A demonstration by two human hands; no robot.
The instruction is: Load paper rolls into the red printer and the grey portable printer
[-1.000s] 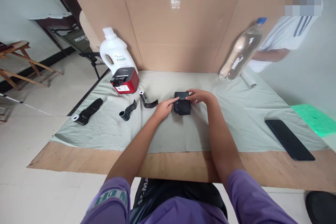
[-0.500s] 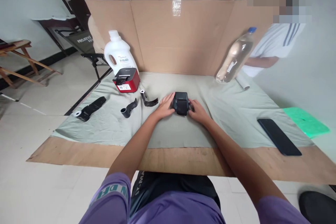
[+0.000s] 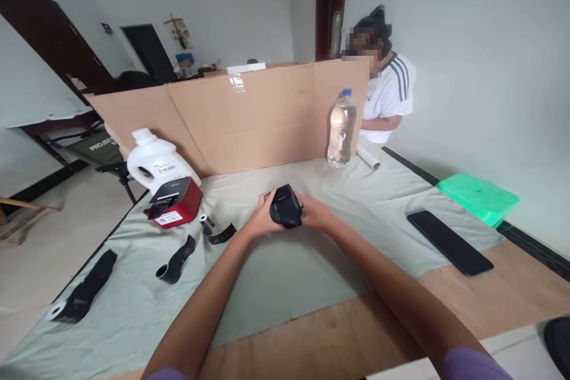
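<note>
A small black boxy device, which looks like a portable printer [image 3: 285, 206], is between my two hands over the cloth. My left hand [image 3: 263, 215] is closed round its left side, with the thumb low and the fingers behind. On its right side my right hand [image 3: 313, 211] grips it, fingers partly hidden behind. To the left lie several partly unrolled black rolls: a small one [image 3: 217, 231] nearest my left forearm, a middle one [image 3: 177, 262] and a larger one [image 3: 84, 291]. Beyond them stands a red and black printer-like box [image 3: 178, 205].
A white jug [image 3: 158, 160] and a clear bottle [image 3: 342, 133] stand before a cardboard screen [image 3: 258, 119]. A white tube [image 3: 369, 157] lies behind right, a black phone [image 3: 449, 242] on the right. Past the table's edge is a green stool [image 3: 478, 196]. A person [image 3: 387, 98] sits beyond the screen.
My head view has tilted up and turned, so the table appears lower and rotated. My hands have closed further round the black device, which now looks tilted.
</note>
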